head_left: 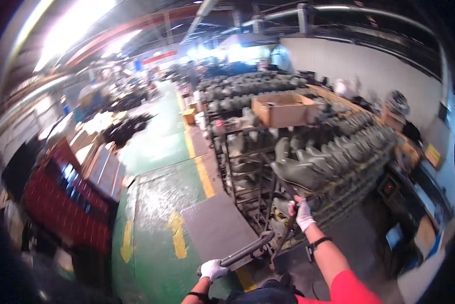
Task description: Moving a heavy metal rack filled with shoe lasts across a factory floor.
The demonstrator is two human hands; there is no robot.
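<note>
My left hand (213, 269), in a white glove, is closed round the end of a dark handle bar (245, 250). Just beyond the bar lies a flat grey platform (216, 223), low over the floor. My right hand (304, 215), also gloved, grips an upright post of a metal rack (284, 234); its fingertips are partly hidden. Rows of olive-green boots (301, 172) fill the tiers of this rack, close to that hand. On the racks further ahead sits an open cardboard box (283, 110).
More loaded boot racks (252, 83) stretch away ahead. A green walkway (159, 190) with yellow markings runs along their left side. On the far left stand a dark red panelled object (68, 202) and leaning boards (103, 167). Machinery (389, 187) lies at the right.
</note>
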